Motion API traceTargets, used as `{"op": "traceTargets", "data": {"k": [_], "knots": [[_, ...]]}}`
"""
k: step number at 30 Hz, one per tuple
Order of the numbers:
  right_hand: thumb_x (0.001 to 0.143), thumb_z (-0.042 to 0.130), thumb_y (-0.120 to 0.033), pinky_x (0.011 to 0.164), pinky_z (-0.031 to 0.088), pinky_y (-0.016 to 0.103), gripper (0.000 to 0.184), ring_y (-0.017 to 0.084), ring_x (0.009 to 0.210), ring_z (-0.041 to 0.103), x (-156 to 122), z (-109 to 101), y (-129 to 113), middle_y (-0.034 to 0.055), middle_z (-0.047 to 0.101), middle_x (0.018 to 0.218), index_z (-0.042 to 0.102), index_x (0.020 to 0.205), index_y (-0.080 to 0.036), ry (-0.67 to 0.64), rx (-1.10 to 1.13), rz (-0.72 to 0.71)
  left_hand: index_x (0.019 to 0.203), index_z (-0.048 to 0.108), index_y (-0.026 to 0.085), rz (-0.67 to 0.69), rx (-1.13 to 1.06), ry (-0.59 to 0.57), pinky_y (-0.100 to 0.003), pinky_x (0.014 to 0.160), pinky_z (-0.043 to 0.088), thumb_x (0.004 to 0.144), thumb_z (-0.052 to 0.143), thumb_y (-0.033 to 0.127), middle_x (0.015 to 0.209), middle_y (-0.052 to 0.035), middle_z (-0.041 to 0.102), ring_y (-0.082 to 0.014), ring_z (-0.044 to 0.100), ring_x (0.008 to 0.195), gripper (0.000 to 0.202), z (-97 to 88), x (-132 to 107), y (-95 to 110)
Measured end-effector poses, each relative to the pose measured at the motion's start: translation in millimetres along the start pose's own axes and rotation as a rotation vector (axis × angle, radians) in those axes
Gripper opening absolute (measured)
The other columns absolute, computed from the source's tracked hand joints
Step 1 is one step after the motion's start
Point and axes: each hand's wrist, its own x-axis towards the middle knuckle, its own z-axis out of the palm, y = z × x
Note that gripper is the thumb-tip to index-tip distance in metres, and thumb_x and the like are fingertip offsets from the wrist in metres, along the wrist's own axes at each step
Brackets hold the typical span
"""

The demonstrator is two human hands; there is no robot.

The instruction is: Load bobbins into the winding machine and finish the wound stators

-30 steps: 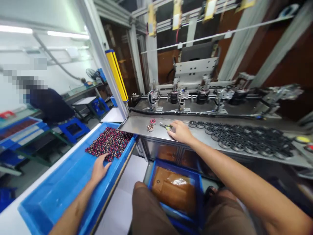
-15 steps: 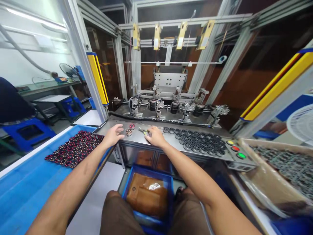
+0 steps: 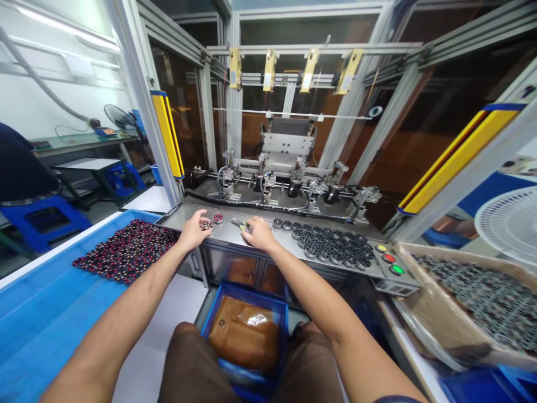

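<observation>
My left hand (image 3: 194, 230) is at the left end of the metal work ledge, its fingers and thumb closed around a small copper-wound motor stator (image 3: 207, 225). Just beyond it lies a second stator with red wire (image 3: 218, 218). My right hand (image 3: 259, 233) rests on the ledge, its fingers wrapped over the green handles of a pair of small cutting pliers (image 3: 240, 224). The jaws point left, toward the stators. Part of the handles is hidden under the palm. To the right of that hand, rows of dark unwound stators (image 3: 331, 243) cover the ledge.
Behind the ledge stands a winding machine (image 3: 293, 187) with several heads. A blue tray (image 3: 50, 313) of wound stators is at left. Yellow, red and green buttons (image 3: 389, 258) sit at right, beside a carton (image 3: 444, 313) of parts. A blue bin (image 3: 247, 366) is below.
My left hand has closed in on the copper-wound stator, which it was beside before. My right hand stays at the pliers. The whole view has shifted slightly.
</observation>
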Motion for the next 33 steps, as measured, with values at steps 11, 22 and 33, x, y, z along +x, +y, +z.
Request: {"op": "traceTargets", "data": {"k": [11,22,33], "knots": [[0.092,0.06,-0.037,0.096,0.049,0.047,0.033,0.024,0.112,0.058,-6,-27,-14,0.0096,0.059,0.125,0.059,0.117,-0.016,0.07,0.238,0.006,0.131,0.042,0.015,0.007,-0.226,0.297,-0.039,0.087,0.057,0.079,0.071,0.022,0.106,-0.0086,0.067,-0.0184,0.069,0.09,0.06,-24.6,-32,28],[0.084,0.064,-0.05,0.053,0.046,0.024,0.032,0.009,0.055,0.055,-170,-85,-114,0.0002,0.063,0.071,0.062,0.084,-0.017,-0.1,1.244,0.078,0.127,0.051,0.029,0.566,-0.208,0.319,-0.035,0.083,0.06,0.068,0.079,0.009,0.106,-0.0059,0.071,-0.0212,0.069,0.096,0.069,0.0,-223,107],[0.082,0.07,-0.042,0.048,0.034,0.022,0.033,0.006,0.044,0.041,-200,-95,-92,-0.0052,0.05,0.051,0.056,0.067,-0.016,-0.524,1.737,0.135,0.135,0.048,0.026,0.476,-0.613,0.072,-0.026,0.079,0.061,0.06,0.081,-0.004,0.106,-0.0032,0.07,-0.0165,0.069,0.094,0.088,18.9,-239,138]]}}
